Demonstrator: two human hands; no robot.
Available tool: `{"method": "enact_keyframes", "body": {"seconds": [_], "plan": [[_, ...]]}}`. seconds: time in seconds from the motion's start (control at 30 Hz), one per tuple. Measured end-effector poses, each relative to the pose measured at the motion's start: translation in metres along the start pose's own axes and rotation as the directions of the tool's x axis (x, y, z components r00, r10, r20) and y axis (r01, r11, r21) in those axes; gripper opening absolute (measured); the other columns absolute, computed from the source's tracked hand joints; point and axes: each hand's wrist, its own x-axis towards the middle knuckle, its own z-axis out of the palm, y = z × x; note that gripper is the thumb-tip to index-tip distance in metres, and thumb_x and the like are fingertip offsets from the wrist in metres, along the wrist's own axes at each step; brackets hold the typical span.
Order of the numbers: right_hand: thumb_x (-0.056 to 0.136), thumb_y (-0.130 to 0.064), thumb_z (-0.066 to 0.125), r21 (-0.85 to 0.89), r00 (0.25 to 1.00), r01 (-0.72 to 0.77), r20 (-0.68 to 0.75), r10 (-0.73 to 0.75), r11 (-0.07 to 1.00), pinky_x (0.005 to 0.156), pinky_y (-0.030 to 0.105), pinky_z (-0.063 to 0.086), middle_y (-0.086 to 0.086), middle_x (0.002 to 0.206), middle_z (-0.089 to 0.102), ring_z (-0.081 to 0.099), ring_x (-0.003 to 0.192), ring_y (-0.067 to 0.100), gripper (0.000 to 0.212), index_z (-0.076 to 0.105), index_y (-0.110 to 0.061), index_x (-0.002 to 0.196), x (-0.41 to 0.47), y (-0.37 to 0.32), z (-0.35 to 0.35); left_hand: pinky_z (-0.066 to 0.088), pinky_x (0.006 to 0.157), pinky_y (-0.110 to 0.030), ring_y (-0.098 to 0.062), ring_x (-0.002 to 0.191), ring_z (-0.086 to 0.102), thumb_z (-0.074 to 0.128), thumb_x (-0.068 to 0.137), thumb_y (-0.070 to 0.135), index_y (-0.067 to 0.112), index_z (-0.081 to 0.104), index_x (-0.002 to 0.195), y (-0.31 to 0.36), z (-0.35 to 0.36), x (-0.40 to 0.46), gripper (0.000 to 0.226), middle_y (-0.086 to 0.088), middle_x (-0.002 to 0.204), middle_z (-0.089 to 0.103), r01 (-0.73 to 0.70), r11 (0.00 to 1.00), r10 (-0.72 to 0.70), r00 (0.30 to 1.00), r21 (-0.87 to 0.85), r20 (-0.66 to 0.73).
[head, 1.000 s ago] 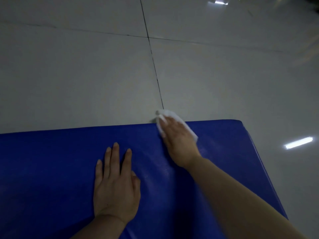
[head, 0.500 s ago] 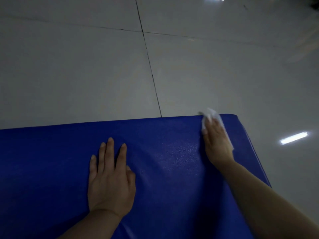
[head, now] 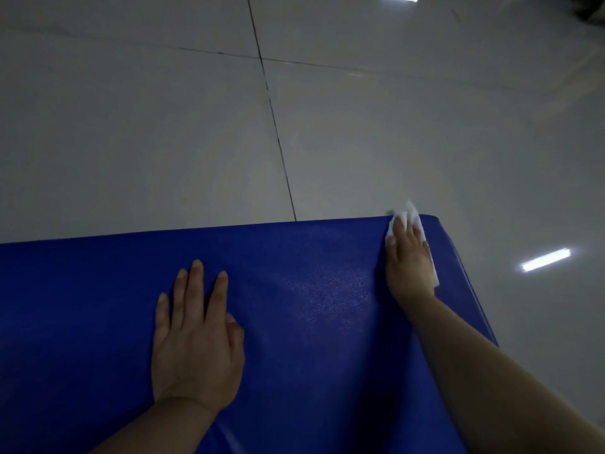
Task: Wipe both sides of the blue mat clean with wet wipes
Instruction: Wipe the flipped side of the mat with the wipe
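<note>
The blue mat [head: 98,306] lies flat on the floor and fills the lower part of the view, its far edge running left to right. My left hand [head: 196,342] rests flat on the mat near its middle, fingers straight and pointing away from me. My right hand [head: 409,263] presses a white wet wipe [head: 413,215] onto the mat at its far right corner, fingers straight on top of the wipe. The wipe sticks out past the fingertips and along the hand's right side. A damp sheen shows on the mat between the two hands.
Pale grey floor tiles [head: 131,142] with dark grout lines stretch beyond the mat's far edge and to its right. Ceiling-light reflections [head: 545,259] gleam on the floor at the right and at the top.
My right hand slid the wipe rightwards along the mat's far edge, from near the middle to the far right corner. My left hand stayed flat on the mat.
</note>
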Motion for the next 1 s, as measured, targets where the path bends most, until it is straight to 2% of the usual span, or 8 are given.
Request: {"method": "enact_keyframes", "body": {"seconds": [0.07,0.13,0.23,0.33,0.5,0.67,0.87,1.0], "plan": [[0.103,-0.021,0.02,-0.051,1.0,0.002,-0.001,-0.002,0.999,0.12,0.037,0.008,0.01,0.159,0.012,0.012,0.146,0.024,0.052,0.01,-0.01,0.152,0.0,-0.023,0.005,0.012,0.114,-0.047,-0.034,0.139,0.028,0.026,0.09,0.03,0.006,0.043,0.141,0.0,0.0,-0.001,0.059,-0.019,0.152,0.031,-0.001,1.0,0.001,1.0,0.003,-0.003],[0.098,-0.021,0.023,0.002,0.949,0.313,0.027,-0.313,0.95,0.118,0.038,0.015,0.015,0.153,0.028,0.029,0.141,0.027,0.053,0.022,-0.004,0.149,-0.015,-0.046,0.014,0.014,0.113,-0.048,-0.034,0.138,0.028,0.027,0.089,0.029,0.006,0.044,0.14,0.0,0.0,0.0,0.058,-0.02,0.151,0.032,-0.002,1.0,0.002,1.0,0.0,-0.012],[0.1,-0.029,0.021,0.107,0.838,0.524,0.112,-0.534,0.845,0.12,0.035,0.011,0.004,0.157,0.024,0.014,0.146,0.014,0.053,0.023,-0.013,0.15,-0.029,-0.037,0.007,0.014,0.113,-0.048,-0.034,0.139,0.028,0.027,0.089,0.029,0.006,0.044,0.14,0.002,-0.002,0.001,0.058,-0.02,0.151,0.032,0.0,1.0,0.0,1.0,0.002,-0.007],[0.103,-0.028,0.025,0.047,0.903,0.429,-0.03,-0.428,0.902,0.117,0.037,0.018,0.0,0.156,0.02,0.013,0.144,0.01,0.049,0.024,-0.015,0.151,-0.011,0.002,-0.004,0.012,0.114,-0.047,-0.034,0.139,0.028,0.026,0.089,0.029,0.007,0.043,0.141,0.001,-0.001,0.001,0.058,-0.02,0.152,0.031,0.007,1.0,-0.007,1.0,0.002,0.005],[0.103,-0.019,0.023,-0.051,0.999,-0.023,0.031,0.025,0.998,0.119,0.037,0.012,0.007,0.16,0.01,0.009,0.146,0.023,0.051,0.01,-0.013,0.153,0.022,-0.008,-0.003,0.014,0.113,-0.047,-0.034,0.139,0.029,0.027,0.089,0.029,0.007,0.044,0.14,-0.001,0.0,0.001,0.058,-0.019,0.151,0.032,0.0,1.0,0.0,1.0,0.009,0.006],[0.102,-0.04,0.018,0.152,0.853,0.489,0.124,-0.507,0.859,0.119,0.031,0.01,0.002,0.156,0.023,0.013,0.145,0.013,0.055,0.024,-0.013,0.15,-0.026,-0.033,0.002,0.01,0.114,-0.045,-0.034,0.139,0.029,0.027,0.089,0.029,0.007,0.044,0.14,0.002,-0.002,0.003,0.058,-0.019,0.151,0.032,0.005,1.0,-0.005,1.0,-0.001,0.004],[0.102,-0.035,0.022,0.071,0.999,0.044,-0.028,-0.042,0.997,0.119,0.039,0.014,0.008,0.158,0.014,0.015,0.145,0.022,0.055,0.021,-0.011,0.151,0.0,0.046,-0.022,0.013,0.114,-0.047,-0.034,0.139,0.029,0.027,0.089,0.029,0.008,0.043,0.141,0.001,-0.001,0.002,0.058,-0.019,0.151,0.032,0.002,1.0,-0.002,1.0,0.0,0.008],[0.103,-0.024,0.029,0.148,0.957,0.284,0.021,-0.29,0.947,0.118,0.039,0.013,0.012,0.155,0.024,0.01,0.142,0.013,0.048,0.023,-0.012,0.149,-0.026,0.005,-0.008,0.011,0.114,-0.046,-0.034,0.139,0.029,0.027,0.089,0.03,0.007,0.044,0.14,0.0,-0.001,0.002,0.058,-0.019,0.152,0.032,0.004,1.0,-0.005,1.0,0.013,0.013]]}}
